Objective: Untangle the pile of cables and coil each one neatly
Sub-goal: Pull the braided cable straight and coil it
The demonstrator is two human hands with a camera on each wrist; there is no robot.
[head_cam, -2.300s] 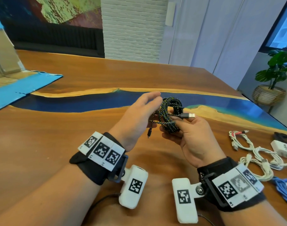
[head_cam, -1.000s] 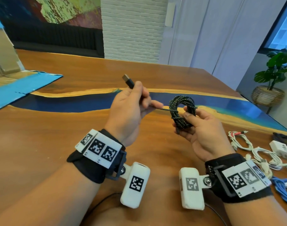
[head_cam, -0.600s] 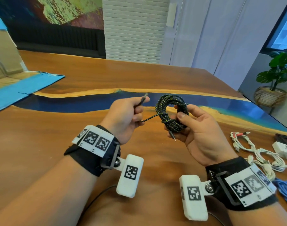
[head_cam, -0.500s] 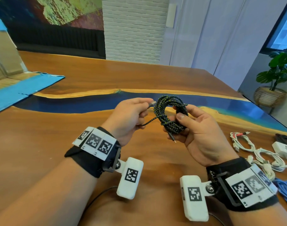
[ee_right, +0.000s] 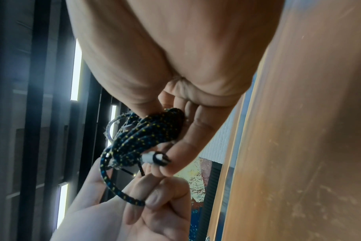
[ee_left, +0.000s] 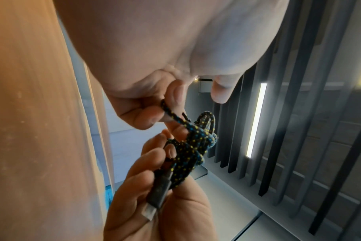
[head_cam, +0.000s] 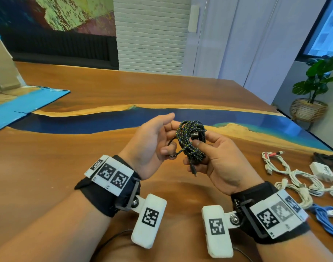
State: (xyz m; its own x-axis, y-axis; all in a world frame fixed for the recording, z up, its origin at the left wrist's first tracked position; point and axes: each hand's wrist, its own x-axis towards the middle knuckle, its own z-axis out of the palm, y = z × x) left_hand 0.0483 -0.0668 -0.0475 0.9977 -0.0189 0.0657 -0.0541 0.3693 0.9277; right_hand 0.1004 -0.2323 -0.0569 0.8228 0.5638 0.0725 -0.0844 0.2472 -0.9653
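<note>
A black braided cable (head_cam: 192, 146) with yellow and blue flecks is bunched into a coil above the wooden table (head_cam: 67, 157). My right hand (head_cam: 201, 148) grips the coil, thumb across its front. The cable's USB plug (head_cam: 195, 134) lies against the top of the coil, and the small connector (head_cam: 194, 171) hangs below. My left hand (head_cam: 166, 137) pinches a short free loop of the cable (ee_left: 169, 112) just left of the coil. In the right wrist view that loop (ee_right: 122, 192) curves round a left finger, beside the coil (ee_right: 146, 135).
To the right on the table lie a tangle of white cables (head_cam: 294, 178), a white charger (head_cam: 321, 171), a blue cable (head_cam: 328, 218) and a black item (head_cam: 324, 157). An opened blue cardboard box (head_cam: 20, 103) sits far left. The table's right edge runs close to the pile.
A second ago my left hand held the USB end pulled out up and left. It has brought that end back to the coil, and the plug now rests on it. The right hand kept its hold.
</note>
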